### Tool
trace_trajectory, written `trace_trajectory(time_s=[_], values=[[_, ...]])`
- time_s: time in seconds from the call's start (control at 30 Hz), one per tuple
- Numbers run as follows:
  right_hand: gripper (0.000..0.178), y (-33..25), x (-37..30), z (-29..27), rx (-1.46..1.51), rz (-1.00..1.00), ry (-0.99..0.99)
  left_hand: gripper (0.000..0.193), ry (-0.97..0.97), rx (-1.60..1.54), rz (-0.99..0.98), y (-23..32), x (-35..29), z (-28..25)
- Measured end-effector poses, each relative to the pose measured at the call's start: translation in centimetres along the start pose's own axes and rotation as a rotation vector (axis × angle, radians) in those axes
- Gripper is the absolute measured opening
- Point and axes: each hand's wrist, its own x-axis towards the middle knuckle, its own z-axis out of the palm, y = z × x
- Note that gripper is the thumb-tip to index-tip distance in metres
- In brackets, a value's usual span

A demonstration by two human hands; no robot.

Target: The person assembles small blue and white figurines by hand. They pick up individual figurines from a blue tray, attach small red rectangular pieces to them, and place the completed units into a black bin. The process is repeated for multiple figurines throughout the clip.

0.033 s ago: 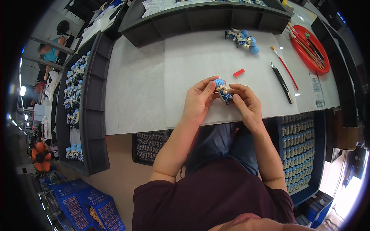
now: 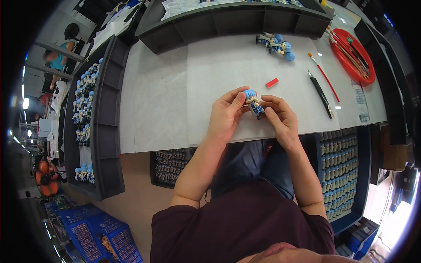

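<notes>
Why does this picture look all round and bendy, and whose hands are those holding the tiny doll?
The picture comes from a small camera worn on a person's head, looking down. Its lens sees very wide, so straight edges curve near the rim. The dark red shirt at the bottom is the person's own.

The two bare hands belong to that person. The left hand and the right hand together pinch a little toy figure with a blue head, just above a white table.

On the table lie a small red piece, a few more blue-headed figures, a thin red-handled brush and a dark tool. A round red tray holds more brushes. At the left, a dark tray carries rows of figures, and more rows sit in a blue tray at the right.
</notes>
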Motion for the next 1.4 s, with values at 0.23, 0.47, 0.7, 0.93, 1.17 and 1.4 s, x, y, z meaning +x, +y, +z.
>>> trace_trajectory(time_s=[0.23,0.47,0.7,0.93,1.17,1.4], values=[[0.026,0.1,0.1,-0.1,-0.017,0.027,0.012,0.029,0.023,0.027,-0.01,-0.1,0.0,-0.1],[0.028,0.2,0.0,-0.2,0.0,0.045,-0.003,0.031,0.049,0.043,-0.026,0.0,0.1,0.1],[0.039,0.8,-0.2,-0.1,0.05,-0.065,-0.017,0.036,-0.015,0.052,0.067,-0.2,-0.1,0.1],[0.055,0.0,0.0,0.2,0.045,0.03,0.025,0.031,-0.013,-0.03,0.032,-0.1,-0.2,-0.6],[0.059,0.9,0.1,0.3,-0.077,-0.061,0.075,0.031,-0.081,-0.042,0.07,-0.1,-0.3,-0.4],[0.057,0.8,0.1,0.3,-0.107,-0.092,0.09,0.03,-0.104,-0.028,0.072,0.0,-0.3,0.0]])
